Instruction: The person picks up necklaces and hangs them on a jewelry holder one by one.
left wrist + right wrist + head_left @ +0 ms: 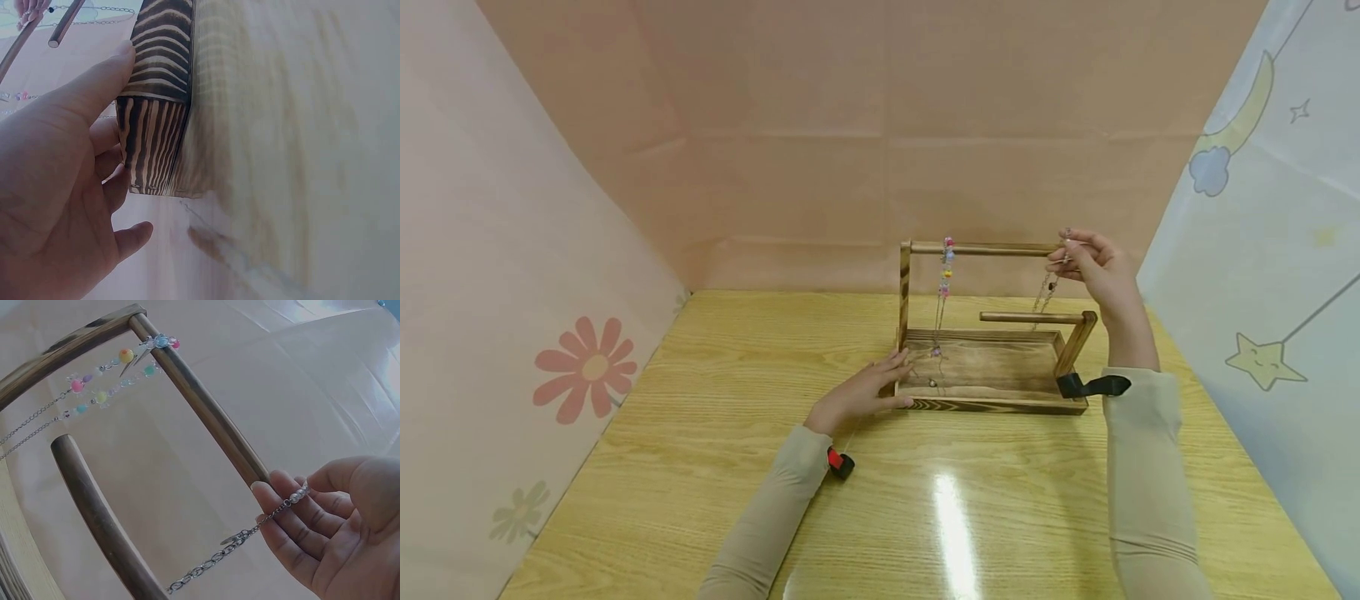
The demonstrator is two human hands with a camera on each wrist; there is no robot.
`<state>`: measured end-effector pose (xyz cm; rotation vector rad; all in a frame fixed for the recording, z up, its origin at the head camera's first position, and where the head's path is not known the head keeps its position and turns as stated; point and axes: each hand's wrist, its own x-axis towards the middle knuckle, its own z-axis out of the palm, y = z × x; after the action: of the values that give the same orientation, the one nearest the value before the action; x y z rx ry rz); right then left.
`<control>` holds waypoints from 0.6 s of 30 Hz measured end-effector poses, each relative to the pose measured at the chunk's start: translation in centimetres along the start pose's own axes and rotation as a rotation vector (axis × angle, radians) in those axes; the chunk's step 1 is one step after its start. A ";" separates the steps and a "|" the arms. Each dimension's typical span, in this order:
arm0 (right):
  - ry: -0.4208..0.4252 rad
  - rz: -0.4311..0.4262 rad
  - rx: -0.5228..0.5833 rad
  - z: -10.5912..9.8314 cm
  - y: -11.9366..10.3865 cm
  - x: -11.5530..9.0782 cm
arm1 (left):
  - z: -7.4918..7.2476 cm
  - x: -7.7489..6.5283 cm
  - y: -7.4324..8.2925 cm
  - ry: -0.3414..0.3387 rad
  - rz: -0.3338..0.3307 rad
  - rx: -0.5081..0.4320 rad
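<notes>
Between thumb and fingers my right hand (1101, 265) pinches a silver chain necklace with pearl-like beads (299, 495), beside the right end of the stand's upper bar (212, 412). The chain (203, 567) slants down behind the lower bar (1033, 317). At the other end of the upper bar hangs a necklace of colourful beads (947, 273), its chain reaching into the tray. My left hand (867, 390) rests at the left front corner of the wooden stand's tray (992, 406). The thumb lies along the striped front wall (159, 56), and the fingers touch the end.
The stand stands on a light wood-grain table (737, 375), near its back edge. Behind hangs a plain peach-coloured sheet (775, 167); patterned sheets enclose the left (512, 208) and right (1300, 275). Dark straps (841, 463) are worn at both wrists.
</notes>
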<state>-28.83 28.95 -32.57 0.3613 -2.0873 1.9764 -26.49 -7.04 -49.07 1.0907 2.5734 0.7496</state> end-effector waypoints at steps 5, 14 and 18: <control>-0.008 -0.003 0.008 0.3 0.2 0.1 | 0.0 0.0 0.0 0.003 0.005 0.001; -0.022 -0.030 0.016 0.9 0.5 0.1 | -0.1 -0.1 0.1 -0.003 0.006 0.011; -0.023 -0.029 0.007 1.2 0.7 0.1 | -0.1 -0.2 0.2 -0.002 0.009 0.012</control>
<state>-29.22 27.75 -33.25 0.4152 -2.0780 1.9727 -26.27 -7.09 -48.89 1.1061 2.5760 0.7358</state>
